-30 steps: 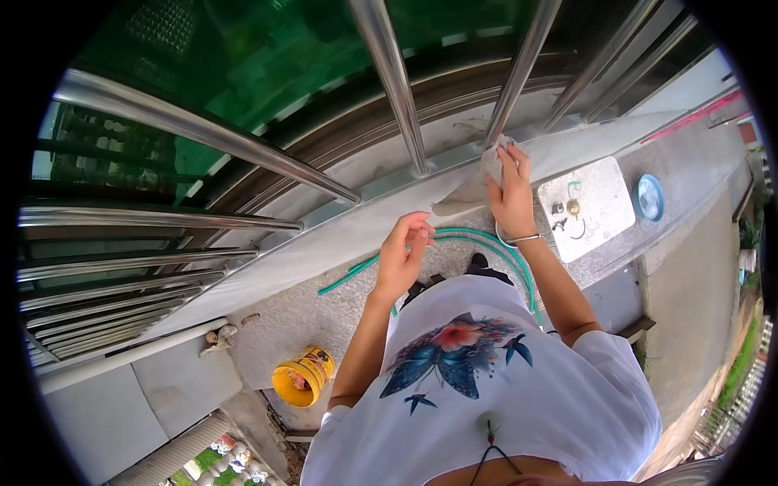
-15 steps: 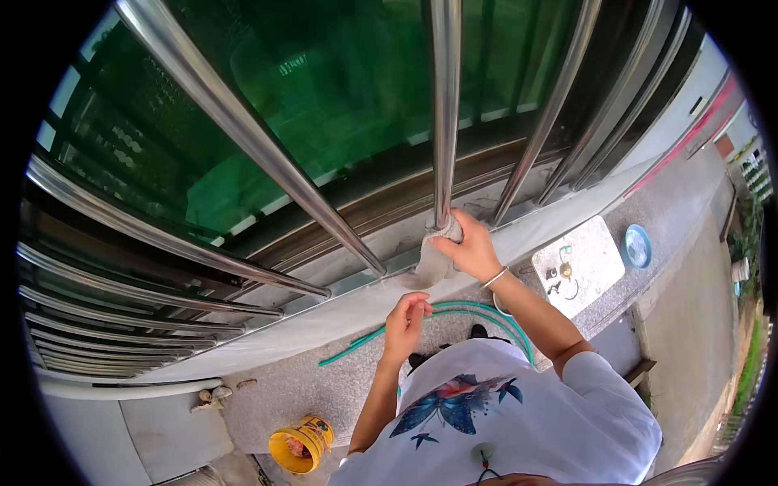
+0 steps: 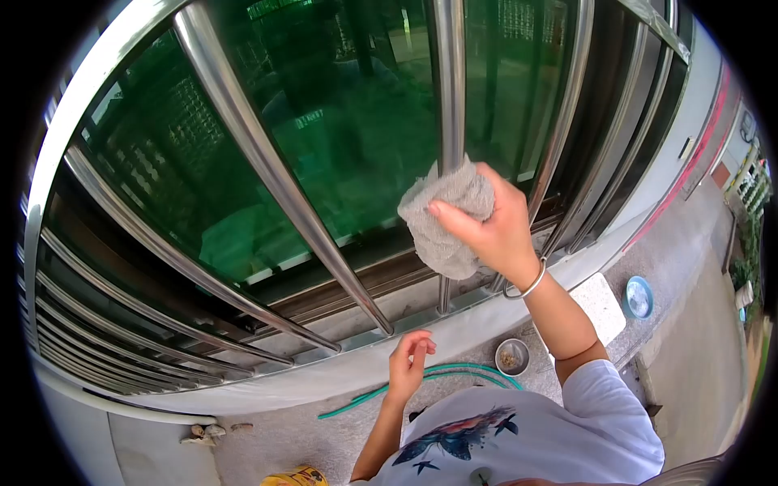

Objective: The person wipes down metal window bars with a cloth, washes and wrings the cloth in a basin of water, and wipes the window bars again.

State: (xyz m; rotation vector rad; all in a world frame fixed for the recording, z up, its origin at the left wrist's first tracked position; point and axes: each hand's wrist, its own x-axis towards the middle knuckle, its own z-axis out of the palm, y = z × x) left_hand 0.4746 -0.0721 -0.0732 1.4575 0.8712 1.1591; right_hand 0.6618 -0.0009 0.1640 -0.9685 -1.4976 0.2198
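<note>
A grey cloth (image 3: 446,231) is wrapped around a vertical steel bar (image 3: 450,89) of the window grille, and my right hand (image 3: 498,223) grips it there, with a bangle on the wrist. Behind the bars is green window glass (image 3: 340,154). My left hand (image 3: 411,360) is below the sill, just under the lower rail (image 3: 365,332), its fingers curled loosely with nothing visible between them.
A green hose (image 3: 454,368) curves over the ground. A metal bowl (image 3: 512,356), a white board (image 3: 601,312) and a blue basin (image 3: 638,297) are at the right. At the bottom is a yellow bucket (image 3: 300,476). A pale pipe (image 3: 146,412) runs at lower left.
My right hand has moved up the bar with the cloth, which now looks more spread out. The view has tilted up, showing the metal bowl and less of the yellow bucket.
</note>
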